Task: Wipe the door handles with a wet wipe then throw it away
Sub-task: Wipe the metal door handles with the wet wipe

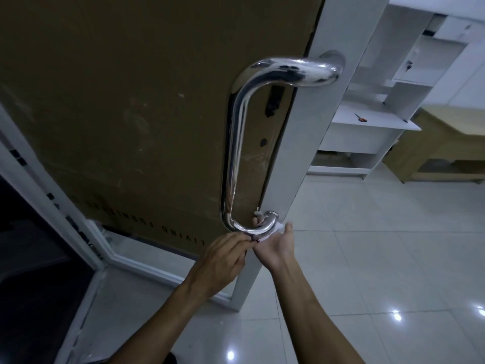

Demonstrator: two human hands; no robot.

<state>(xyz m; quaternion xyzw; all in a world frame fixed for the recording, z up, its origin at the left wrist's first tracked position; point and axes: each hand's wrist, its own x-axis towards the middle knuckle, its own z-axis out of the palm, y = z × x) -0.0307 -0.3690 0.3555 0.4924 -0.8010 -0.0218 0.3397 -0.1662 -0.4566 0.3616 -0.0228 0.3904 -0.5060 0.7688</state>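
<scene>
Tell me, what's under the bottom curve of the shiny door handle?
Under the door handle a white wet wipe peeks out, cupped by the right hand. The left hand pinches beside it. Most of the wipe is hidden.

dim indoor light, cool and grey, with strong wide-angle bending.

the cardboard-covered door panel (pixel 118 101) sits in murky shade, darkest toward the lower left where the opening (pixel 23 258) falls almost black. the room on the right is brighter: the glossy floor tiles (pixel 380 258) carry small round white glints that mirror lights overhead. the chrome handle (pixel 235 153) shows long bright streaks and dark smudged reflections along its curve. straight edges such as the door frame (pixel 301 153) bow and lean near the borders. the picture is soft and slightly smeared throughout, and the far shelves (pixel 367 122) lack fine detail.
</scene>
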